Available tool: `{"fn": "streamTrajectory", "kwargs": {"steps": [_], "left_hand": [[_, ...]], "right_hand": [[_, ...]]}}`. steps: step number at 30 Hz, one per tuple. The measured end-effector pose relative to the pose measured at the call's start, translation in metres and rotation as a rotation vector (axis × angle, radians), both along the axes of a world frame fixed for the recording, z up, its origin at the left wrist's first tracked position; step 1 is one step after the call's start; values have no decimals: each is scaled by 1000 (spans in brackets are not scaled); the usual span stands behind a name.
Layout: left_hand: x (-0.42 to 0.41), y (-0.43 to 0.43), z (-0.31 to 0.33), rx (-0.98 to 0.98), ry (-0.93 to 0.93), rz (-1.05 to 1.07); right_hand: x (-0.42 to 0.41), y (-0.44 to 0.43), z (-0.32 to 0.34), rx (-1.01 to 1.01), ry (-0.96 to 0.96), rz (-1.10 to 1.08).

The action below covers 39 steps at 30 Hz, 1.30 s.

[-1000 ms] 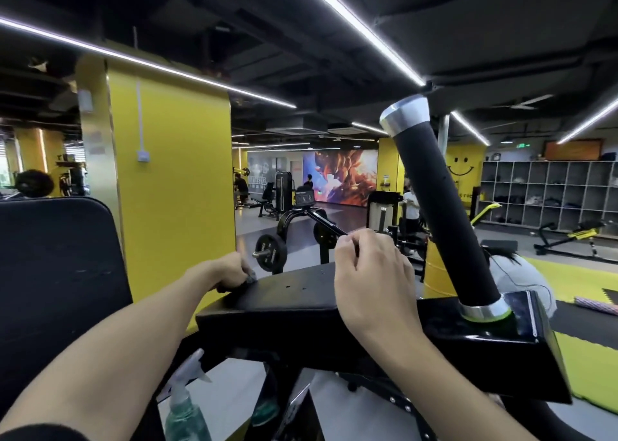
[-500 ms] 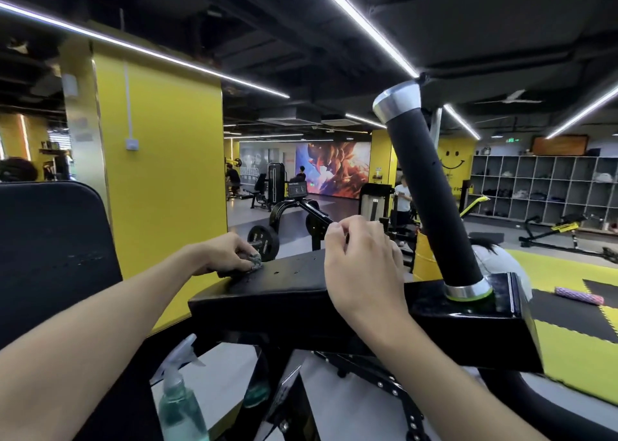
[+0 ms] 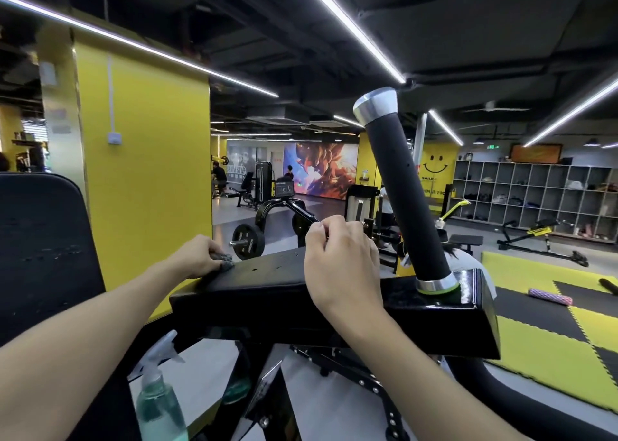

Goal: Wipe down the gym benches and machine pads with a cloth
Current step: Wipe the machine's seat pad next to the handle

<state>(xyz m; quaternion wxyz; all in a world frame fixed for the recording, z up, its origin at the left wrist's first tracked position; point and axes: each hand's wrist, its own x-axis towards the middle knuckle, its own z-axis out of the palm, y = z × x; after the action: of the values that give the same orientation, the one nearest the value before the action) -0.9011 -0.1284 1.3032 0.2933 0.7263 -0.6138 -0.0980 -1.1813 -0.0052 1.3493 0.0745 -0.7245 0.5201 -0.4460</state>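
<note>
Cloth (image 3: 224,260): small grey wad on the far-left corner of the black pad (image 3: 267,285), w/ the L hand (image 3: 200,256) on top of it. L grip is pressed together round the wad, fingers curled over and pinching it against the pad top. Only the cloth's right end pokes out past the fingertips. R hand (image 3: 341,261) is at the pad's far edge, approx. midway along, well apart from the cloth. Its fingers are curled in, thumb against index, but can't tell whether that grip has hold of the pad's edge or of nothing. Black foam handle (image 3: 403,193) w/ chrome cap rises tilted from the frame just right of the R hand. Spray bottle (image 3: 160,404), green liquid, stands below the L forearm. Readable writing: "SMILE" under the smiley face (image 3: 434,166) on the yellow back wall. White lettering on the grey wall left of the mural (image 3: 321,170) is too small to make out.
</note>
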Motion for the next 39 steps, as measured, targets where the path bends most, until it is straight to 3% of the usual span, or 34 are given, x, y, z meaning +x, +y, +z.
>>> {"fn": "streamTrajectory", "kwargs": {"steps": [6, 11, 16, 21, 27, 31, 35, 39], "left_hand": [[-6, 23, 17, 58, 148, -131], [-5, 29, 1, -18, -40, 36], [-7, 43, 8, -15, 71, -39], [1, 47, -2, 12, 26, 107], [-1, 59, 1, -41, 187, -15], [1, 58, -11, -45, 76, 112], [-2, 67, -5, -75, 217, -24], [5, 69, -14, -111, 55, 84]], "right_hand": [[1, -1, -1, -15, 10, -5], [-1, -2, -1, -17, 4, -5], [1, -2, -2, -44, -6, 5], [1, -5, -3, -52, -7, 14], [2, -7, -3, -76, -39, 35], [0, -8, -5, -83, -64, 54], [1, -10, -7, -89, -43, 45], [0, -9, -7, -92, -37, 44]]}}
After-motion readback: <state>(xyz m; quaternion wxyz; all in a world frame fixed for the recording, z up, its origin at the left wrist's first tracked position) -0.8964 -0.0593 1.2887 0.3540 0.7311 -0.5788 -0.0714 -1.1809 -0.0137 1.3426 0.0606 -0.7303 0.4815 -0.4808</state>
